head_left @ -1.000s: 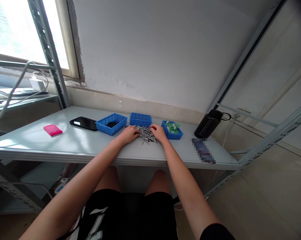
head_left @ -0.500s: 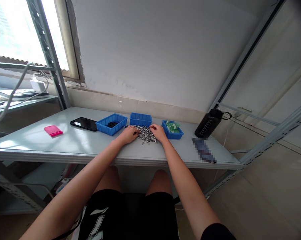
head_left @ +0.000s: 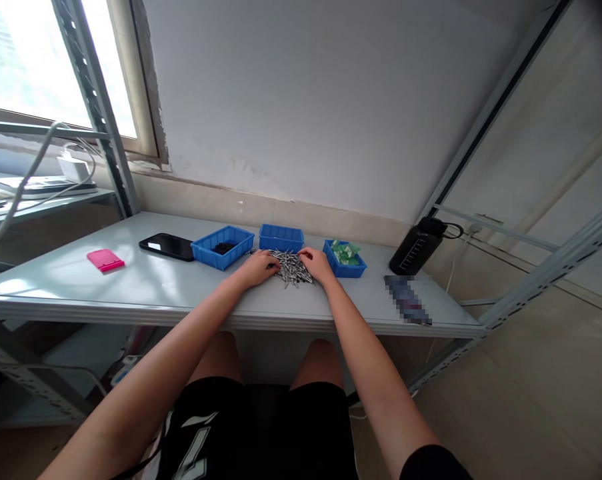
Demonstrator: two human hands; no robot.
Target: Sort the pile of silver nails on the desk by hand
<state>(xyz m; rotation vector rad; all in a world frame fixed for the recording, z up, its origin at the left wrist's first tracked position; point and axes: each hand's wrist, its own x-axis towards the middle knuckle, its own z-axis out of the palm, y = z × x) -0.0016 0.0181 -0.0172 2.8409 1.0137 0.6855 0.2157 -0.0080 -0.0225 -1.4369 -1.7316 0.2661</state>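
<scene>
A loose pile of slender silver metal pieces (head_left: 293, 268), similar to screws, lies on the grey table. At its left edge rests my left hand (head_left: 259, 269), with curved fingers and a gap between thumb and fingers. My right hand (head_left: 317, 263) touches the pile's right side; its fingers are bent and pressed together, and anything in them is hidden. Behind the pile stands a blue bin (head_left: 281, 238) with nothing visible inside. Another blue bin (head_left: 215, 258), left of it, contains small black parts (head_left: 223, 248). Green packets (head_left: 346, 253) fill a third blue bin (head_left: 345, 271) on the right.
A black phone (head_left: 167, 247) and a pink case (head_left: 105, 260) lie on the left. Toward the right end are a black bottle (head_left: 417, 247) and a pixelated flat item (head_left: 408, 300). Metal shelf posts flank the table (head_left: 181, 293), with a wall behind it.
</scene>
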